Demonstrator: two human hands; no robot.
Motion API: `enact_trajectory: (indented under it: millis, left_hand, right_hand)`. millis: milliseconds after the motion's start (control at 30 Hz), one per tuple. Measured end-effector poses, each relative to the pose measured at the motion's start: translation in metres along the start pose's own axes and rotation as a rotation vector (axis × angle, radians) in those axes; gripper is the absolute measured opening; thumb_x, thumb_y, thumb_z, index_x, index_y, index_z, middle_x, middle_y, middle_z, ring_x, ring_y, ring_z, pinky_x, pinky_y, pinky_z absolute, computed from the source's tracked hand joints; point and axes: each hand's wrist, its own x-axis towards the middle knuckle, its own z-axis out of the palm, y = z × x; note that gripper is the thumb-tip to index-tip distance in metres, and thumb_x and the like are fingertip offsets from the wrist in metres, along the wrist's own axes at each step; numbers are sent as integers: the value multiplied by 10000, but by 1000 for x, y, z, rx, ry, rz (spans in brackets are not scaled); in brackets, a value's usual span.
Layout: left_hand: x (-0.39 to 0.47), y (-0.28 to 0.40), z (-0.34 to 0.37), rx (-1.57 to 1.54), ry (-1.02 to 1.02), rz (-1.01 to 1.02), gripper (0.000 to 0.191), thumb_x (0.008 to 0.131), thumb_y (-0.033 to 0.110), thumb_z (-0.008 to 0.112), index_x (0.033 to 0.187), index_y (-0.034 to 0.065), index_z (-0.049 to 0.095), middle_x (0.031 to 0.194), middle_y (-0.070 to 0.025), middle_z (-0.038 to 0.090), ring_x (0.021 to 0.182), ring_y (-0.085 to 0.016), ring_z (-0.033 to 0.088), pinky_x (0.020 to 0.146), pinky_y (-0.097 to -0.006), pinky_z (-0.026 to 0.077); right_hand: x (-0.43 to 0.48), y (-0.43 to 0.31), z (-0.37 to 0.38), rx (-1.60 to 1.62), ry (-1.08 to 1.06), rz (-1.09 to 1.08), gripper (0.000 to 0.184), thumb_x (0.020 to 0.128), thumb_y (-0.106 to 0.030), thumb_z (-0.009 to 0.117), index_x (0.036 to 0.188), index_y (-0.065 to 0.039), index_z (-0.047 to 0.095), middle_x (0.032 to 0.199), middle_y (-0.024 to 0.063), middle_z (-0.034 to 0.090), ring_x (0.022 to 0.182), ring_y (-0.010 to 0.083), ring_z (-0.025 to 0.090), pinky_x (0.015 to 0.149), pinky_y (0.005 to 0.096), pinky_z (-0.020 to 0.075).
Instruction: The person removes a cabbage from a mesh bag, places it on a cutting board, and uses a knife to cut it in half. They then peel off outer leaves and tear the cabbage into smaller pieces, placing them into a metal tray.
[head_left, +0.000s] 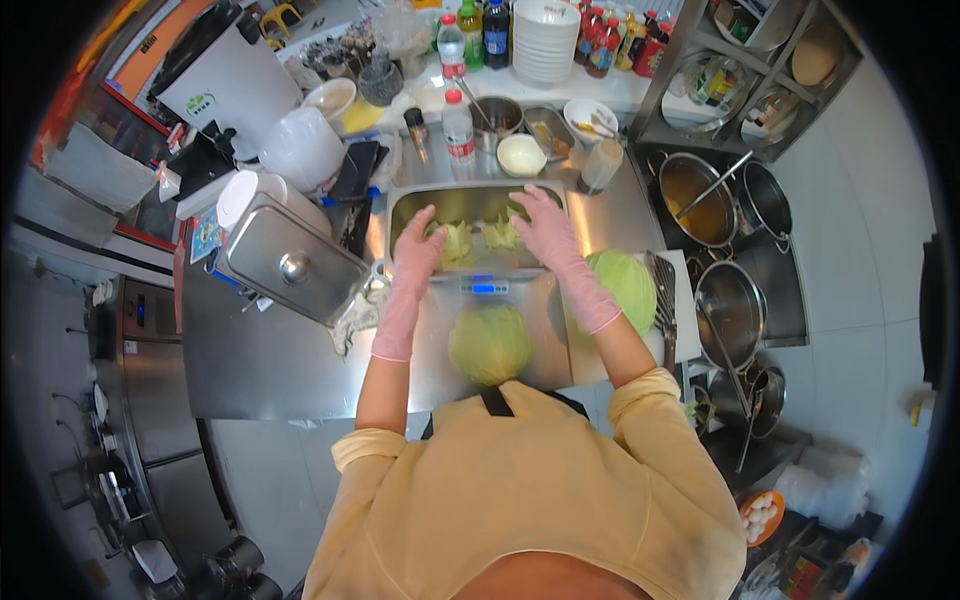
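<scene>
My left hand (417, 241) and my right hand (543, 225), both in thin pink gloves, reach over a rectangular stainless steel pan (480, 187). Torn cabbage leaves lie in the pan in two clumps. The left clump (455, 246) is beside my left thumb, and the right clump (501, 232) is by my right thumb. Fingers on both hands are spread; neither grips anything that I can see. A blue-lit digital display (484, 288) shows at the pan's near edge. One whole cabbage (491, 345) rests close to my body. Another cabbage (622, 289) sits under my right forearm.
Left of the pan, a steel lid (296, 259) leans near a crumpled cloth (356, 319). A slotted tool (663, 296) lies on a white board (686, 330) at right, beside several pots (697, 199). Bottles (458, 131), a sauce pot (495, 124) and stacked bowls (545, 41) stand behind.
</scene>
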Motion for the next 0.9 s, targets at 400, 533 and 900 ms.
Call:
enact_trajectory:
  millis: [400,533,900]
  left_hand:
    - [-159,-88,6,160,-182,-128,688,801,140,699,1413,54,397,1335,-206,461,1126,-290,512,986,-367,423]
    - [-183,-100,21,473,-281,-66,922,714,245,792,1469,83,290,1398,-263,369,1261,-424,404,1046,-452,381]
    - [-175,-104,10,285,-297,-57,773,738,125,726,1432,105,384,1387,-230,391,1270,-391,392,1054,-429,376]
  right_hand:
    - [-152,-5,55,43,-360,-97,379,856,-235,598,1199,-73,593,1210,144,601,1085,375,558,945,450,448]
    - [-164,-12,65,-53,-354,-137,412,801,-215,647,1185,-74,594,1198,149,593,1072,370,561,940,438,449]
    - [-136,-10,62,-120,-415,-273,199,785,-196,623,925,-54,631,994,146,623,951,355,583,876,446,441]
